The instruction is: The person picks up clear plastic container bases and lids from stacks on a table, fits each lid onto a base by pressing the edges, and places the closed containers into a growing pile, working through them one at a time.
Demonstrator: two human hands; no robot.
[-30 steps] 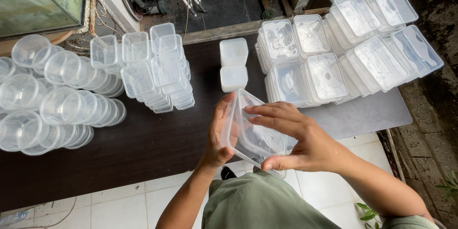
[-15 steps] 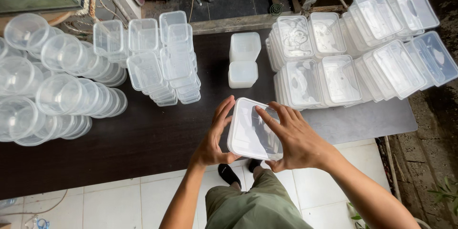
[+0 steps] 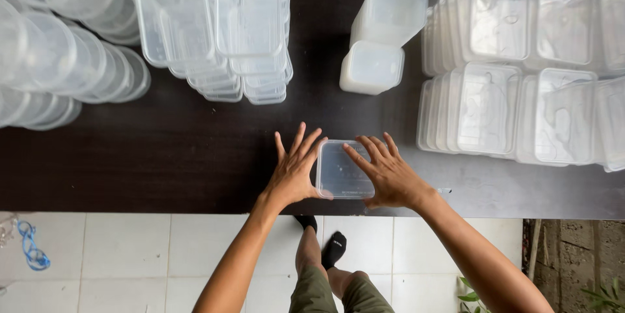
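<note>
Pressing a clear square container (image 3: 345,170) on the dark table (image 3: 163,156), both hands' fingers spread wide.

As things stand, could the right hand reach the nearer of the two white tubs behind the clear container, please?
Probably yes: the right hand rests on the clear container, and only bare dark table lies between it and the tub.

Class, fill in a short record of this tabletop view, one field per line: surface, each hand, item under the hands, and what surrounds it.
Surface: dark table
Left hand: flat, fingers spread, on the left edge of the lidded container
Right hand: flat on its right edge
Behind: two white tubs
Left: round container stacks, rectangular container stacks
Right: rows of clear lids
</note>
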